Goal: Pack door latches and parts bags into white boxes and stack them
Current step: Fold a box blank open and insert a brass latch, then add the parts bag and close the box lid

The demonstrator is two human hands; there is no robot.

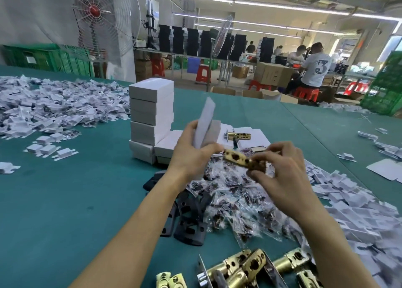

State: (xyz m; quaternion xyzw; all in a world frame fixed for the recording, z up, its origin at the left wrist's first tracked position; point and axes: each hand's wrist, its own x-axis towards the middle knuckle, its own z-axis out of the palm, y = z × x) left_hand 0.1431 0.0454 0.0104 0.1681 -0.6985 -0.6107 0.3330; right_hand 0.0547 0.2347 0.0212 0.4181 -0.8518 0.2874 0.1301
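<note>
- Left hand (191, 155): we grip open white box (205, 124).
- Right hand (280, 172) pinches brass door latch (241, 159); possibly touching box, blurred.
- White box stack (152, 113) at 11 o'clock.

A large dark "3" stands on the back of a seated person's white shirt (318, 70). The pale label on the green crate (54, 59) is too blurred to read.
</note>
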